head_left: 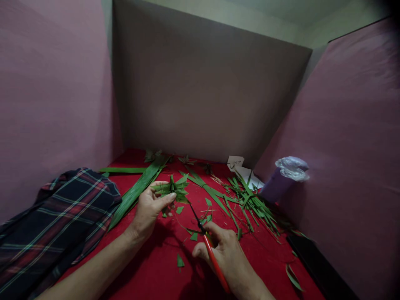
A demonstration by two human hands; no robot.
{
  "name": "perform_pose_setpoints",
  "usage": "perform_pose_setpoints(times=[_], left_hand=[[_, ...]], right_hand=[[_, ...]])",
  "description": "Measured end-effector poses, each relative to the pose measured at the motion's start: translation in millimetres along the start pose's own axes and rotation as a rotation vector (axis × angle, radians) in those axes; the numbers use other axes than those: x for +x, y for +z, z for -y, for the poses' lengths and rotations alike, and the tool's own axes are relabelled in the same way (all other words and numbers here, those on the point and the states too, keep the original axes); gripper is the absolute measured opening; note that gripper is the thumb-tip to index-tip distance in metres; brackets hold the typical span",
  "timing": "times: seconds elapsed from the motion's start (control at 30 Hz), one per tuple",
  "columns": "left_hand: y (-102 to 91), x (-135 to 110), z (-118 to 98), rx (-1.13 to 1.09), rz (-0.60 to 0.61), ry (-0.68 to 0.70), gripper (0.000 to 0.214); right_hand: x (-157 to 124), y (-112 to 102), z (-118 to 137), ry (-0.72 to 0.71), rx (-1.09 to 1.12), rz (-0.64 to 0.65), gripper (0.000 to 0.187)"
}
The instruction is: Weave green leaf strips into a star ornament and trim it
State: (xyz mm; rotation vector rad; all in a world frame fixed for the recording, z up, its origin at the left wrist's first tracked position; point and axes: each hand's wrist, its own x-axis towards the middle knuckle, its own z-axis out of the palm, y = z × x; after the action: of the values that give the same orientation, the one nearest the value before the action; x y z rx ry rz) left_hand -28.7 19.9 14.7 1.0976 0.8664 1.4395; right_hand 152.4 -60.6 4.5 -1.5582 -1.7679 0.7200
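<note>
My left hand (150, 208) pinches a small folded green leaf ornament (173, 190) with pointed petals, holding it just above the red cloth (162, 275). My right hand (227, 255) is closed around red-handled scissors (208, 248). Their dark blades (194, 214) point up and left, with the tip close under the ornament. Small green leaf snippets (180, 261) lie on the cloth between and below the hands.
Long green leaf blades (137, 189) lie left of the ornament. A heap of cut leaf strips (250, 202) sits to the right. A plaid cloth (56, 225) covers the left side. A purple cup with a plastic cover (283, 177), white paper (240, 166) and a dark flat object (318, 266) stand right.
</note>
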Motion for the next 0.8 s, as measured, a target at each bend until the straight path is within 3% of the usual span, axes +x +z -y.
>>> perform_pose_setpoints(times=[0.37, 0.8], left_hand=[[-0.4, -1.1, -0.8, 0.028, 0.035, 0.01, 0.041], [0.9, 1.3, -0.8, 0.06, 0.048, 0.028, 0.041]], right_hand=[[0.7, -0.8, -0.4, 0.011, -0.007, 0.021, 0.015], [-0.3, -1.1, 0.6, 0.005, 0.011, 0.034, 0.028]])
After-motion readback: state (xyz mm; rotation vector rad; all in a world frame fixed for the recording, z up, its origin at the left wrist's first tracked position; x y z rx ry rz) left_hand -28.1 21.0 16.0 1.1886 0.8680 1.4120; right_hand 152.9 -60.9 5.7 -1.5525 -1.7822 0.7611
